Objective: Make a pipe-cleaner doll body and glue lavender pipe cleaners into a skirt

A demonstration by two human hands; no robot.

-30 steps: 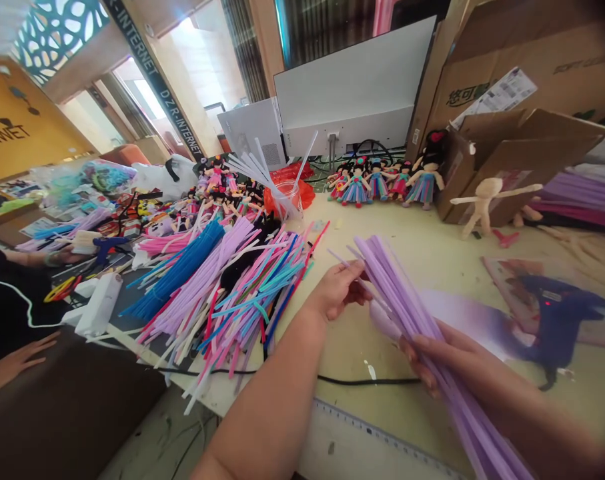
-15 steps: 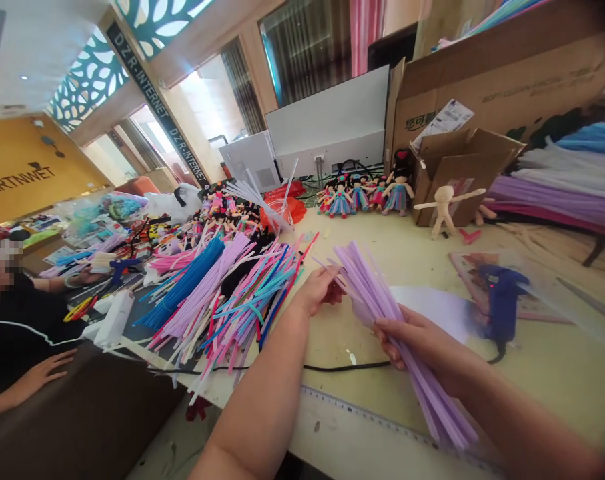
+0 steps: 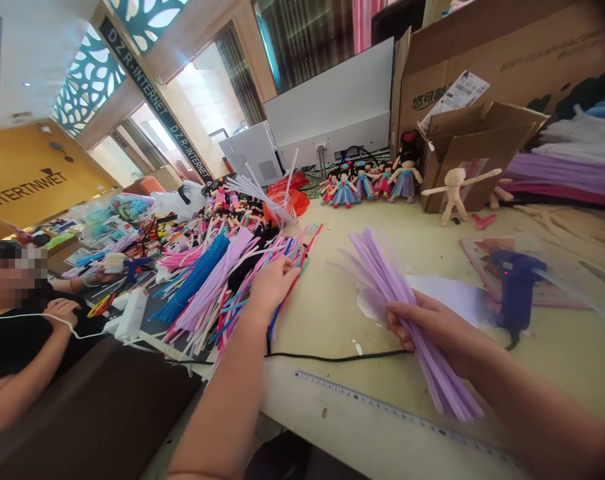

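My right hand (image 3: 422, 327) is closed around a bundle of lilac pipe cleaners (image 3: 382, 267), their upper ends fanned above the table. My left hand (image 3: 275, 280) is over the right side of a pile of mixed pink, blue, white and red pipe cleaners (image 3: 232, 307). Its fingers are bent and drawn together; what is between them, if anything, is too small to make out. Left of it in the pile lie a blue bundle (image 3: 197, 283) and another lilac bundle (image 3: 217, 280).
A blue glue gun (image 3: 517, 293) rests on the right, its black cable (image 3: 332, 359) crossing the table. A ruler (image 3: 382, 403) runs along the front edge. Several finished dolls (image 3: 345, 190), a bare doll figure (image 3: 455, 193) and a cardboard box (image 3: 477, 147) stand behind. A co-worker (image 3: 32, 360) sits left.
My left hand has moved left, away from the lilac bundle to the mixed pile. My right hand keeps its hold. The co-worker's near hand has lifted, and the view has shifted slightly.
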